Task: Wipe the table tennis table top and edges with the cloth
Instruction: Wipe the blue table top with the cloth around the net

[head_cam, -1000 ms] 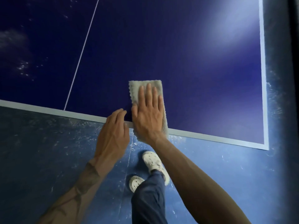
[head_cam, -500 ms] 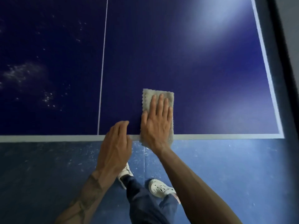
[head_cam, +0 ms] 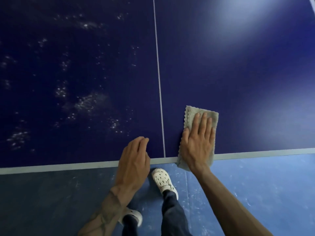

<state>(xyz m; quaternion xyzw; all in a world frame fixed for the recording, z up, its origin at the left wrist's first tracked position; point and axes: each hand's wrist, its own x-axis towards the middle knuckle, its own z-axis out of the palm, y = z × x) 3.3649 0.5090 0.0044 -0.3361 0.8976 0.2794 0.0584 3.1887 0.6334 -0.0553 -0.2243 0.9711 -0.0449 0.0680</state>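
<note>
Cloth [head_cam: 191,114] under your flat, straight-fingered right hand [head_cam: 196,145] at the bench [head_cam: 238,82] edge; left hand [head_cam: 133,159] alongside, relaxed, seemingly empty.

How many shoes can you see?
2. One white shoe is on the floor beside the table edge, between both arms. The other shoe sits lower left, partly hidden behind the left forearm.

The right hand [head_cam: 197,143] is laid flat, fingers straight, just right of the centre line [head_cam: 159,82]; the left hand [head_cam: 133,162] is held just left of it, fingers loosely bent.
</note>
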